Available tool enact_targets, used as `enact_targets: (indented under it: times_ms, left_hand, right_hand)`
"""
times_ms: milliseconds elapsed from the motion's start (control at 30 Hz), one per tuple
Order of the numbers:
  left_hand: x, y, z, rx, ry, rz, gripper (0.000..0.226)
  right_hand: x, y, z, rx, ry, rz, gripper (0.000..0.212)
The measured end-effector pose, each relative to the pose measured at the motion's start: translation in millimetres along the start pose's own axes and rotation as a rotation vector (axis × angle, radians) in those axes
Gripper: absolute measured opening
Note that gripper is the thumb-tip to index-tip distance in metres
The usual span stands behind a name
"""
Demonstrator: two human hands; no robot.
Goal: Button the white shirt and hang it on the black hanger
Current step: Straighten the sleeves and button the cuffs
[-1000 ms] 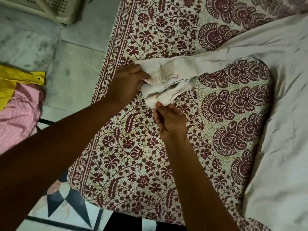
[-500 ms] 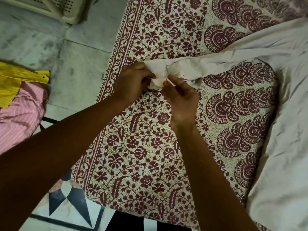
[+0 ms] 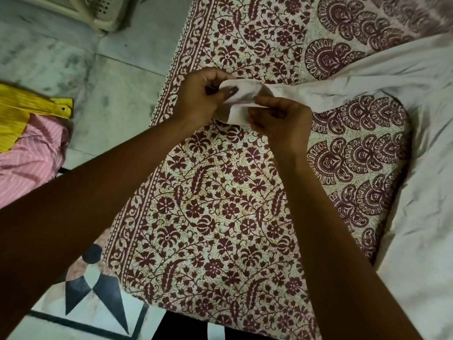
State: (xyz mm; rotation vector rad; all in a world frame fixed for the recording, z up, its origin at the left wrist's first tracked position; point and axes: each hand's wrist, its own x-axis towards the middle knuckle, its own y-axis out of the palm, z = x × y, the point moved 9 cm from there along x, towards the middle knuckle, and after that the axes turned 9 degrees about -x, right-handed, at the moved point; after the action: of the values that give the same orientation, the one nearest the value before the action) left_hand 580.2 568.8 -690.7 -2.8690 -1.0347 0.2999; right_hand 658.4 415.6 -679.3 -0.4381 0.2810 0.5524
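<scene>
Two bare forearms reach up from the bottom edge over a bed covered by a maroon floral bedspread [image 3: 220, 229]. At their ends the two grips meet above the bedspread's left border. The right grip [image 3: 282, 123] is closed on the lower edge of a cuff [image 3: 239, 111], with thumb and curled fingers pinching the cloth. The left grip [image 3: 196, 99] is just beside it, fingers curled round the cuff's upper left end, one digit lying across the front of the fabric. The cuff is stretched between them. It belongs to the white shirt [image 3: 404, 82], whose sleeve runs rightward from the grips to the body of the garment, which lies crumpled on the right side of the bed. Left of the bed, on the marble floor [image 3: 110, 82], lies a pink striped garment [image 3: 29, 158] with a yellow garment [image 3: 22, 111] on top of it. Farther off, at the top left, stands a pale perforated plastic basket [image 3: 98, 11]
</scene>
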Motion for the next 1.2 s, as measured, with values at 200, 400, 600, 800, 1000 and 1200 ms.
enact_targets:
  times_ms: [200,400,600,800,1000,1200]
  left_hand:
    - [4,7,10,0.123,-0.133,0.113,0.018]
    - [-1,11,-22,0.154,0.105,0.127,0.015]
    - [-14,24,-26,0.216,0.131,0.184,0.016]
    - [-26,30,-16,0.09,0.03,0.153,0.014]
    - [-22,41,-23,0.119,0.059,0.195,0.022]
    - [-28,47,-41,0.22,0.186,0.217,0.026]
  right_hand:
    - [9,2,21,-0.444,-0.24,-0.002,0.019]
    - [-1,-1,46,-0.596,-0.484,-0.012,0.018]
    - [-8,-3,25,-0.625,-0.493,0.003,0.013]
    - [-12,-16,17,-0.61,-0.317,-0.191,0.016]
    - [-33,-18,-29,-0.004,0.165,-0.152,0.018]
    - [-58,-4,-54,0.624,0.559,0.002,0.01]
